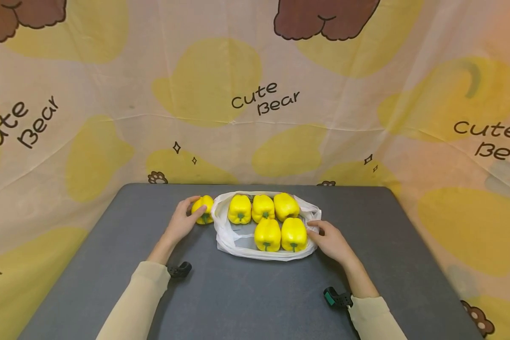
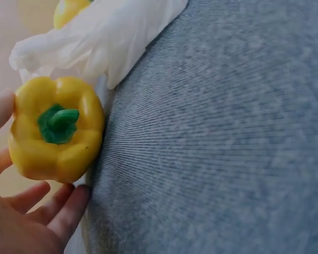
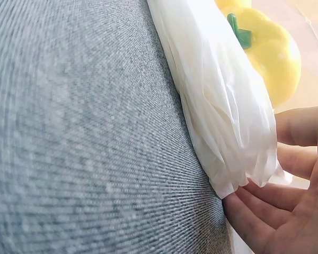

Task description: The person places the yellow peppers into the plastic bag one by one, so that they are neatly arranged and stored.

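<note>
A white plastic bag (image 1: 227,240) lies on the grey table with its mouth spread wide. Several yellow bell peppers (image 1: 267,234) sit inside it in two rows, green stems toward me. Just left of the bag, my left hand (image 1: 182,219) holds another yellow bell pepper (image 2: 55,129) between thumb and fingers; it rests on the table, close to the bag's left edge. At the opposite side, my right hand (image 1: 332,240) grips the bag's right edge, with the thumb and fingers (image 3: 254,211) around the gathered plastic.
Grey cloth covers the table (image 1: 255,297). Behind it hangs a patterned curtain (image 1: 212,156) with printed lettering. Dark straps (image 1: 180,270) are on both wrists.
</note>
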The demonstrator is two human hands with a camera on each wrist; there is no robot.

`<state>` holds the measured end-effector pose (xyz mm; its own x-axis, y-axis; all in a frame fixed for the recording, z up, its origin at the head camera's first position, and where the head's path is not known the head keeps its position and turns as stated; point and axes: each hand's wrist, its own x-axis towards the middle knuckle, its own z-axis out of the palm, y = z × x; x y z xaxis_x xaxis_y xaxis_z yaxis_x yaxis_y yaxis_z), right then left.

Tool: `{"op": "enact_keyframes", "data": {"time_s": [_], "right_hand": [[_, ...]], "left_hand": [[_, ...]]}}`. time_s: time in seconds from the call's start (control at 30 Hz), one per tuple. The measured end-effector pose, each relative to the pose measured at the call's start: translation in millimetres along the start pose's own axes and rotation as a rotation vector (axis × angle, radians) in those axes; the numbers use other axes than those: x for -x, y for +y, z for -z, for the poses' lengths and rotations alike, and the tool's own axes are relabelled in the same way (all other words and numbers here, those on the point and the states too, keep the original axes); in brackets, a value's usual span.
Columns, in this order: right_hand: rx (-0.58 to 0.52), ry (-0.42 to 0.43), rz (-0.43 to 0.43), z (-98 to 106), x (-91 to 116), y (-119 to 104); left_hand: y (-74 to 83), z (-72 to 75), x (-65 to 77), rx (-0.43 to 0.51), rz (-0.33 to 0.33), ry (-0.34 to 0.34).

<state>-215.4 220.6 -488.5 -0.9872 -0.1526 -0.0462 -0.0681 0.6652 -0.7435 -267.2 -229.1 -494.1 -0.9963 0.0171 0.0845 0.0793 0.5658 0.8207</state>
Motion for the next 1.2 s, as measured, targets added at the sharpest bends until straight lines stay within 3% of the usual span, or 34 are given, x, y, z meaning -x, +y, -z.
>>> {"op": "enact_keyframes", "data": {"time_s": [0.3, 0.8, 1.03, 1.2], "right_hand": [[0.001, -0.002, -0.007, -1.9, 0.6, 0.2], [0.004, 0.006, 0.017, -2.8, 1.5, 1.9], [0.003, 0.012, 0.026, -0.3, 1.4, 0.5], [0.005, 0.004, 0.025, 0.4, 0.5, -0.8]], "left_hand": [[-0.1, -2.0, 4.4, 0.090, 0.040, 0.003], [-1.5, 4.6, 12.7, 0.104, 0.055, 0.090], [11.9, 6.6, 12.6, 0.019, 0.066, -0.015], [14.6, 6.4, 11.2, 0.005, 0.090, 0.005]]}}
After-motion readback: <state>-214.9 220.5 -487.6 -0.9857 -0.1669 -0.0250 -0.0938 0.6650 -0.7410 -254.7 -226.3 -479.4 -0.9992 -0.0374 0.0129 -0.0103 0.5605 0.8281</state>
